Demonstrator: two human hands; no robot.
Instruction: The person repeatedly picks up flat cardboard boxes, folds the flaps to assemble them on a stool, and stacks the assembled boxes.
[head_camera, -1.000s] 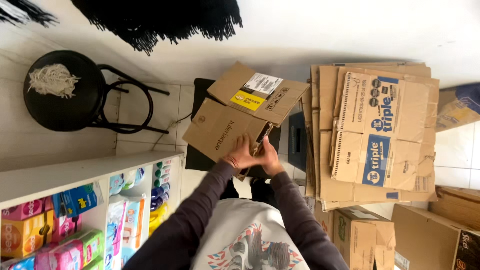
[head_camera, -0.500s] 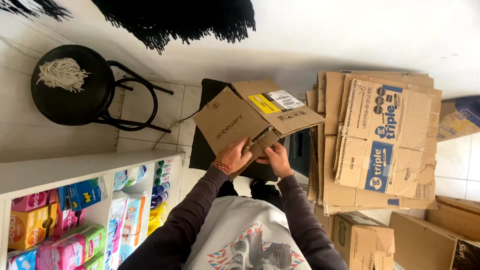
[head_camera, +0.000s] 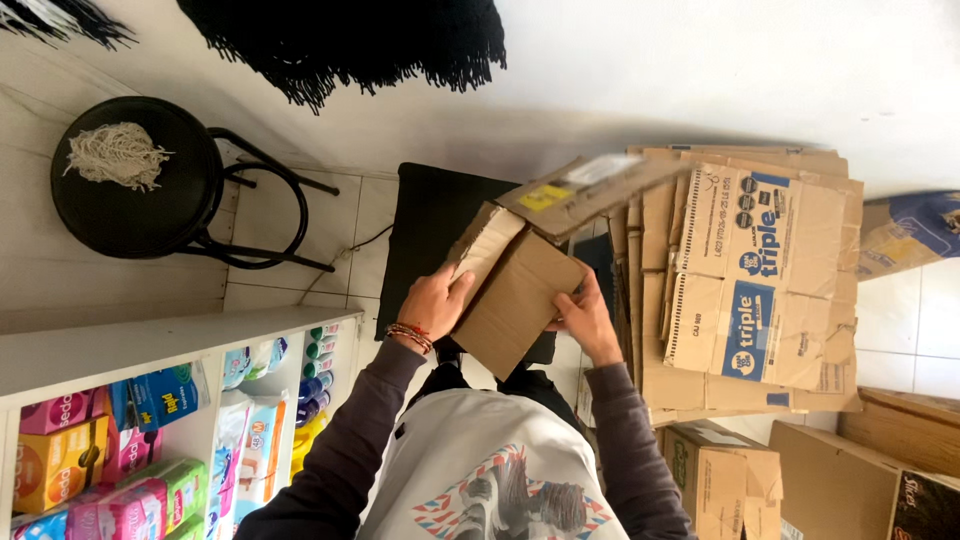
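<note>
Both hands (head_camera: 510, 305) grip a brown cardboard box (head_camera: 520, 290) (flaps open, tilted).

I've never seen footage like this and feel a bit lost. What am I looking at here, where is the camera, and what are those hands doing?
There is no machine here. A person wears a camera on the head, so you look straight down at their own arms and chest. The left hand, with a beaded bracelet at the wrist, and the right hand both grip a brown cardboard box, whose flaps hang open. The box is held in the air, not resting on anything. To the right, a stack of flattened cartons leans upright, with more boxes on the floor beside it. To the left are a round black stool with a bundle of pale string on it, and a white shelf filled with colourful packages. A dark fringed cloth hangs at the top.
</note>
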